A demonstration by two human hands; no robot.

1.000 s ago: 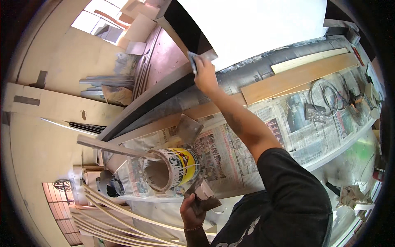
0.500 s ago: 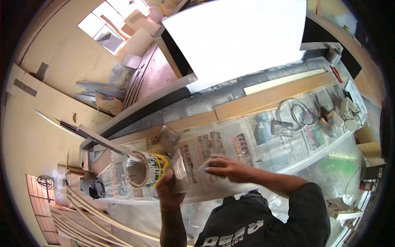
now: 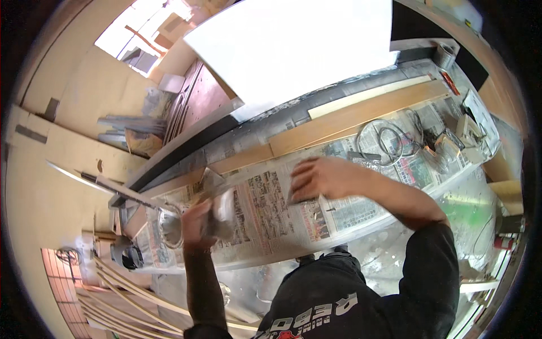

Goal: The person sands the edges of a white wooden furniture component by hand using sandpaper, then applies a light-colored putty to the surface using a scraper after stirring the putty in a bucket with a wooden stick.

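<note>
My left hand (image 3: 195,223), blurred by motion, is closed on a flat grey metal-looking plate (image 3: 222,216) at the table's left end. Right beside that hand stands an open can (image 3: 170,229) with a smeared rim, partly hidden by it. Another flat greyish piece (image 3: 212,179) lies just beyond the plate. Over the newspaper sheets (image 3: 262,198) at mid table, my right hand (image 3: 322,178) has its fingers bent downward. A thin dark edge shows under those fingertips; what it belongs to is hidden.
Long wooden boards (image 3: 361,118) run along the table's far side, below a large white panel (image 3: 299,51). A coiled cable (image 3: 389,144) and clear plastic (image 3: 443,158) lie to the right. A metal tin (image 3: 445,55) stands far right. Thin wooden strips (image 3: 147,294) lie lower left.
My right hand has moved away from the left hand, farther over the table. The left hand and its plate have moved left, now covering much of the can. The whole view has shifted.
</note>
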